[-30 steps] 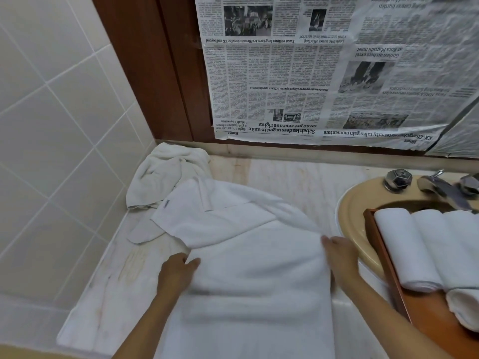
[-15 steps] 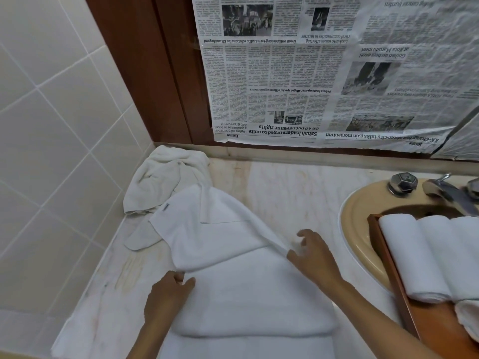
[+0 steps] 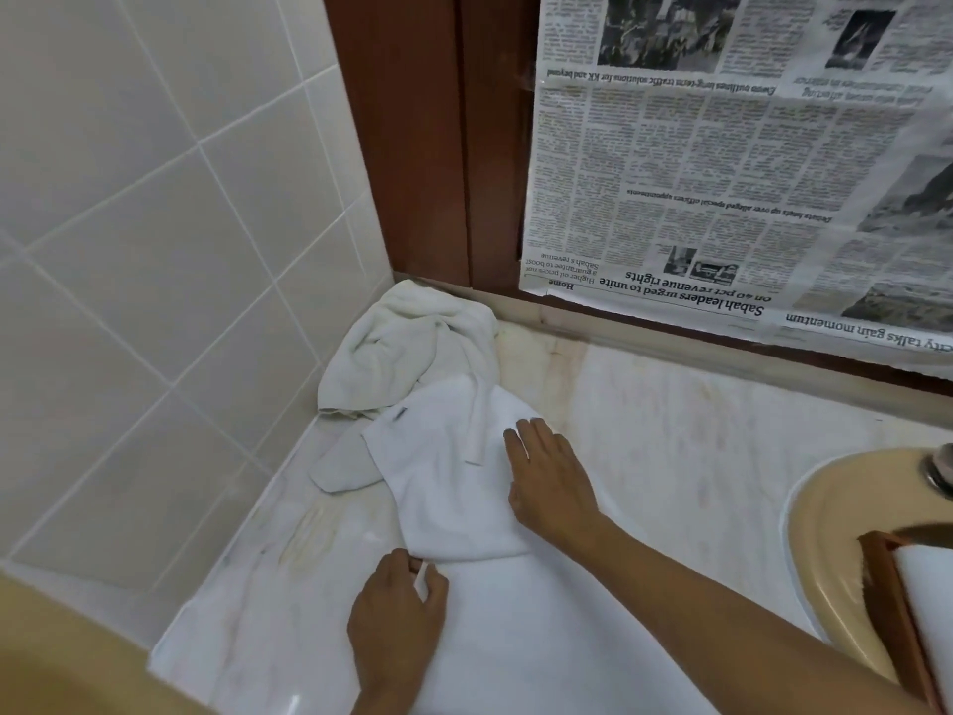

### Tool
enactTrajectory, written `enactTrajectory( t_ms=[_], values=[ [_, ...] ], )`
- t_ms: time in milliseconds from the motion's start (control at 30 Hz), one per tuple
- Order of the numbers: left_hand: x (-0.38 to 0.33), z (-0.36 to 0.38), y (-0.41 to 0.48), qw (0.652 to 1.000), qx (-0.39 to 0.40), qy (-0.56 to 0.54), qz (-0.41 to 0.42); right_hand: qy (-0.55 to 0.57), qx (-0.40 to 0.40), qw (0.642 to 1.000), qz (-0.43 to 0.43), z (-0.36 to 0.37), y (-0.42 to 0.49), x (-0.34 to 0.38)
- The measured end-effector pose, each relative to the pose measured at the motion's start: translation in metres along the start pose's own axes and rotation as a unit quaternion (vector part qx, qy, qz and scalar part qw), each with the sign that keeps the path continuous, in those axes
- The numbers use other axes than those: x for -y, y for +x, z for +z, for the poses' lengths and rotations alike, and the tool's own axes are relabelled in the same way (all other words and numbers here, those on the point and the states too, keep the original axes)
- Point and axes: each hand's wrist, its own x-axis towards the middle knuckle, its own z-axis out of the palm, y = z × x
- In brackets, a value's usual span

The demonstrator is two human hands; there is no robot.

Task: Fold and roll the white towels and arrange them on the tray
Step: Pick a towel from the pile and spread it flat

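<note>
**One towel mid-fold, another waiting in the corner**

The right hand (image 3: 552, 482) lies flat with its fingers straight and slightly spread. It presses down on the turned-over flap of the white towel (image 3: 448, 498). The left hand (image 3: 397, 627), farther from the sink (image 3: 825, 534) than the right, pinches the towel's edge between thumb and fingers where the flap meets the layer beneath (a sliver of white shows in the pinch).

The towel lies on the marble table (image 3: 696, 430) to the left of the sink. Its lower layer runs out of the bottom of the view.

Farthest from the sink, in the corner against the tiled wall (image 3: 154, 224), sits a crumpled towel (image 3: 407, 348). It is duller in tone, and one end is tucked under the towel being folded.

Across the sink rests the wooden tray (image 3: 897, 601), cut off by the frame edge. A rolled towel (image 3: 928, 611) lies on it, and how many more rolls there are cannot be told.

The task looks partly done, since the tray already holds finished work. The towel in hand is at the folding stage, with rolling and placing yet to come. The corner towel looks untouched and would follow.
</note>
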Motion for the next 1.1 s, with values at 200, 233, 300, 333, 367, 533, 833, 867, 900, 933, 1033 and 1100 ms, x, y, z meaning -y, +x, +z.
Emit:
enactTrajectory(
  t_ms=[200,233,300,333,367,533,833,867,900,933,1033,1100],
  values=[
    [0.003,0.004,0.001,1.000,-0.018,0.009,0.013,-0.067,0.050,0.996,0.009,0.018,0.027,-0.012],
    [0.003,0.004,0.001,1.000,-0.022,0.011,0.020,-0.089,0.043,0.995,-0.008,0.020,0.029,-0.014],
    [0.004,0.007,0.002,0.999,-0.032,0.016,0.036,-0.104,0.016,0.994,-0.032,0.020,0.032,-0.017],
    [0.004,0.007,0.002,0.998,-0.035,0.020,0.041,-0.091,0.012,0.995,-0.031,0.018,0.037,-0.019],
    [0.005,0.007,0.003,0.998,-0.037,0.023,0.043,-0.065,0.014,0.998,-0.021,0.014,0.041,-0.019],
    [0.005,0.008,0.002,0.999,-0.014,0.027,0.033,0.204,-0.053,0.953,0.216,-0.020,0.062,-0.039],
    [0.003,0.005,0.001,0.999,-0.022,0.026,0.024,0.418,-0.122,0.675,0.595,-0.053,0.030,-0.179],
    [0.003,0.005,0.001,0.999,-0.019,0.026,0.020,0.422,-0.138,0.650,0.616,-0.050,0.021,-0.183],
    [0.003,0.004,0.001,0.999,-0.017,0.026,0.016,0.399,-0.158,0.652,0.625,-0.044,0.011,-0.187],
    [0.002,0.004,0.000,0.999,-0.015,0.026,0.013,0.364,-0.146,0.671,0.629,-0.043,0.001,-0.184],
    [0.002,0.003,0.000,0.999,-0.014,0.029,0.009,0.247,-0.091,0.809,0.525,-0.033,-0.034,-0.151],
    [0.002,0.003,0.000,0.999,-0.012,0.032,0.012,0.212,-0.052,0.882,0.418,-0.019,-0.062,-0.111]
  ],
)
